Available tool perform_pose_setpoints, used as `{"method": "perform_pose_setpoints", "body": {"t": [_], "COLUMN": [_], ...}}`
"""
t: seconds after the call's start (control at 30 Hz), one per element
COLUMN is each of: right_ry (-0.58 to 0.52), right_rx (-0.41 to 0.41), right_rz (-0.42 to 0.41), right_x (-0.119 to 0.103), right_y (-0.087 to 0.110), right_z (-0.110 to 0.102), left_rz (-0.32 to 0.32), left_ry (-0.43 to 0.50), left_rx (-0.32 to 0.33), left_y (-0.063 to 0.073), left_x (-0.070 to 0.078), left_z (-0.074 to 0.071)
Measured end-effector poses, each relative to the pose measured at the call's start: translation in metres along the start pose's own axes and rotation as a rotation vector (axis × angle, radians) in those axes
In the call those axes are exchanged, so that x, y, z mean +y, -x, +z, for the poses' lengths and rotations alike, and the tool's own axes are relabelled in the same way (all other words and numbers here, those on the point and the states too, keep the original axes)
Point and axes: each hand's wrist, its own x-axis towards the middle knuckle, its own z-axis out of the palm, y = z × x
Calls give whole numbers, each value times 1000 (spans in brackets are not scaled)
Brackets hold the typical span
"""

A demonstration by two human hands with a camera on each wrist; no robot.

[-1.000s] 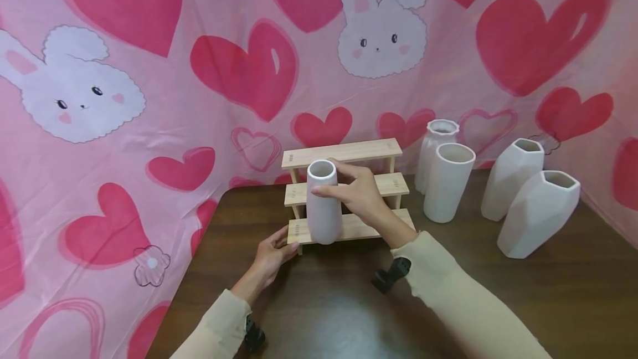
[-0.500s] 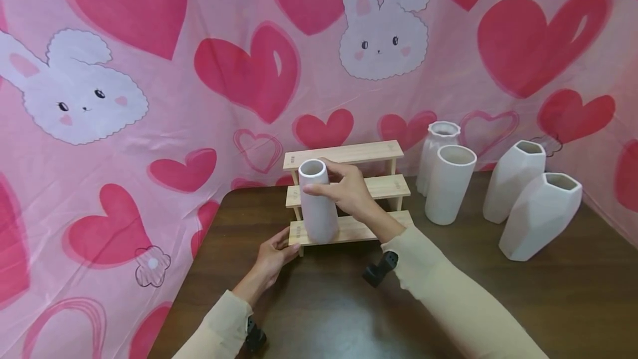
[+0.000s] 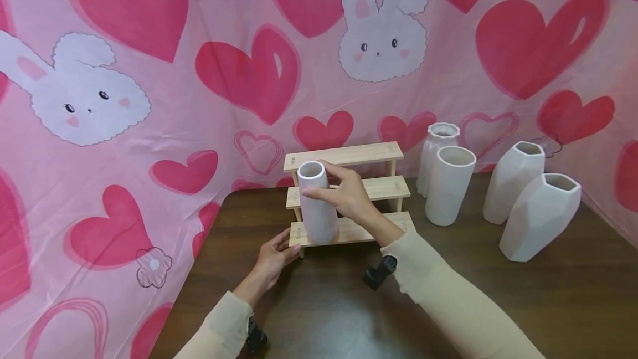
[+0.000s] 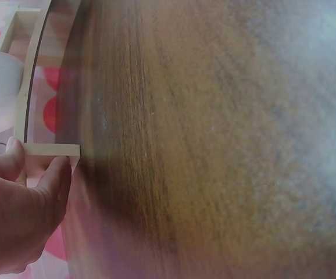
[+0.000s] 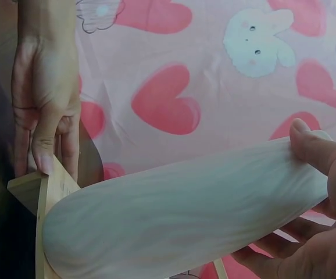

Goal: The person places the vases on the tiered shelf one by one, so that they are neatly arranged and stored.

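A tall white vase stands on the lowest step of a three-tier wooden stand, towards its left end. My right hand grips the vase near its rim, thumb in front and fingers behind. In the right wrist view the vase meets the wooden step at its base. My left hand holds the left end of the lowest step, thumb on the front edge. The left wrist view shows the left hand pinching the stand's end by its leg.
To the right stand a fluted white vase, a plain white cylinder vase and two faceted white vases. All are on the dark wooden table. A pink heart-patterned cloth hangs behind.
My right hand has shifted the vase slightly left along the lowest step, mostly in the first half second. My left hand keeps its hold on the stand.
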Motion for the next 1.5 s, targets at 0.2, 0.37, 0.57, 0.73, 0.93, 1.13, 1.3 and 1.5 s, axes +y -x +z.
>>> {"method": "perform_pose_setpoints", "body": {"t": [0.2,0.37,0.57,0.73,0.93,1.13,1.3,1.5], "right_ry": [-14,12,25,55,100,102,125,220], "right_rx": [-18,-34,-23,-10,20,59,66,123], "right_rz": [-18,-72,-73,-58,-57,-87,-23,-6], "right_x": [1,3,3,4,9,19,22,18], "right_y": [0,5,15,23,32,43,58,74], "right_z": [-1,-12,-35,-52,-69,-86,-106,-130], "left_rz": [-1,-5,-11,-8,-5,-10,-22,-29], "left_ry": [0,-7,-3,2,-4,-4,1,11], "left_rx": [-6,-20,-19,-12,-23,-24,-22,-23], "left_y": [-1,1,1,2,2,2,2,0], "left_x": [0,1,2,2,2,2,3,3], "left_z": [0,0,-2,-2,-2,-2,-2,-3]}}
